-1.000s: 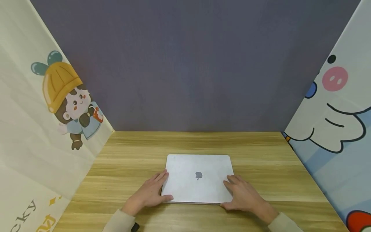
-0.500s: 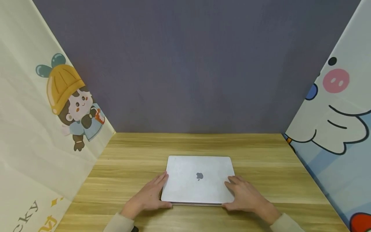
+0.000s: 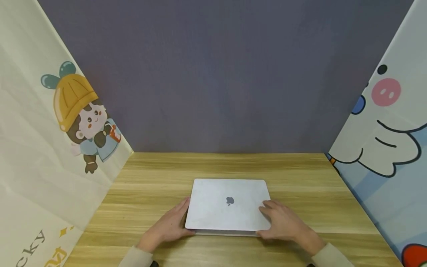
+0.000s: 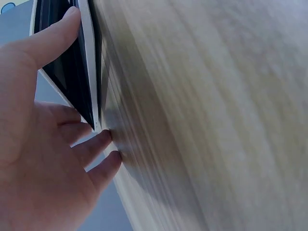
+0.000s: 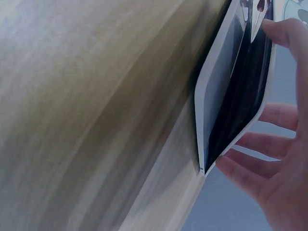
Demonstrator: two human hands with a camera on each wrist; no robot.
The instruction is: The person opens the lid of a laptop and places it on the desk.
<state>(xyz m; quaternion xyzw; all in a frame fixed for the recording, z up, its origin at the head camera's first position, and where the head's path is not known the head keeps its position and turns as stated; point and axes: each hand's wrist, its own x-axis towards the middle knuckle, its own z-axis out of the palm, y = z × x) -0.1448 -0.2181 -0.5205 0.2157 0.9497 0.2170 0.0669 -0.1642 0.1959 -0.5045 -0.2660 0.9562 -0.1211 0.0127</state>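
Left hand (image 3: 171, 222): We see it at the left side of a silver laptop (image 3: 213, 211), fingers loosely extended along the edge and thumb reaching to the near left corner; we cannot tell how firmly it touches.
Right hand (image 3: 283, 222): We find it well apart from the left one, pinching the raised lid (image 3: 208, 193) at the right side, thumb on the inner face and fingers against the outside.
Sleeves: Pale cuffs, the left sleeve (image 3: 136, 256) and right sleeve (image 3: 331, 256), enter from the near edge of our view.
Laptop: We see it between the hands, near the middle of the table, its lid tilted up slightly, with a narrow gap above the base (image 3: 225, 233) on the near side.
Logo (image 3: 230, 201): A dark apple shape marks the lid's centre.
Table (image 3: 150, 178): Light wood grain runs left to right beneath everything.
Far panel (image 3: 217, 74): We face a plain dark grey surface.
Left sheet (image 3: 23, 148): Cream, printed with a cartoon figure (image 3: 88, 122) in a yellow hat.
Right sheet (image 3: 405, 148): White and pale blue, with a pink cartoon snout (image 3: 386, 92).
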